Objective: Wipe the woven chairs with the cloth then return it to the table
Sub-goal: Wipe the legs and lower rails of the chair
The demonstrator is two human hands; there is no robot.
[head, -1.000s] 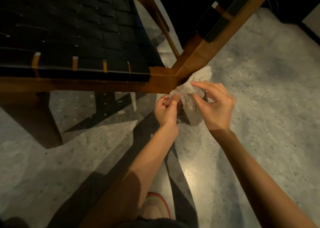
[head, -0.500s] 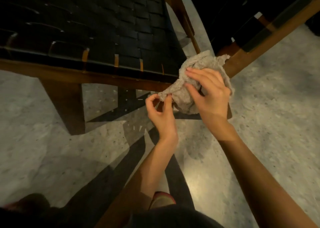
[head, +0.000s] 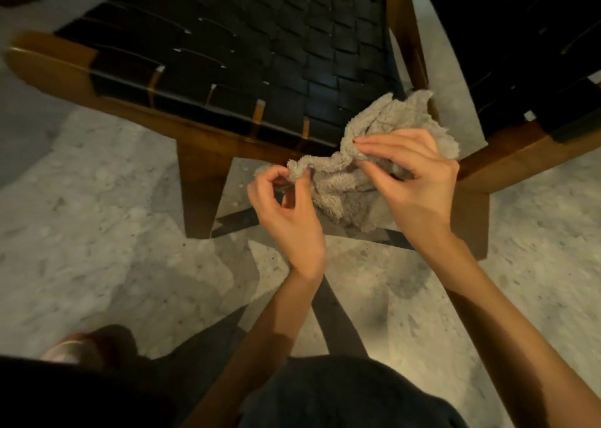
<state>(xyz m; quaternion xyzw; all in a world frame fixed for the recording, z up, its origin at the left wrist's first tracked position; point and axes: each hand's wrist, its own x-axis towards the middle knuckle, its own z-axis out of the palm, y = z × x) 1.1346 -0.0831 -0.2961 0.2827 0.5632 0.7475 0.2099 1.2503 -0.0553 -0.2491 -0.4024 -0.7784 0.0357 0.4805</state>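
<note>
A grey terry cloth (head: 383, 135) hangs bunched in front of the near right corner of a woven chair (head: 247, 50), which has black straps on a brown wooden frame. My left hand (head: 286, 213) pinches the cloth's left corner between thumb and fingers. My right hand (head: 416, 174) grips the bunched cloth from the right, fingers laid over it. A second woven chair (head: 533, 63) of the same kind stands at the upper right. The cloth's lower part droops between my hands. No table is in view.
The floor (head: 97, 232) is pale speckled stone with dark shadows from the chair legs. A wooden chair leg (head: 198, 193) stands left of my hands, another (head: 468, 219) behind my right wrist. A shoe (head: 74, 349) shows at the lower left.
The view has shifted right and down, so more of the left chair's seat shows. The cloth has spread out wider between my hands, and my left hand has pulled its corner leftwards.
</note>
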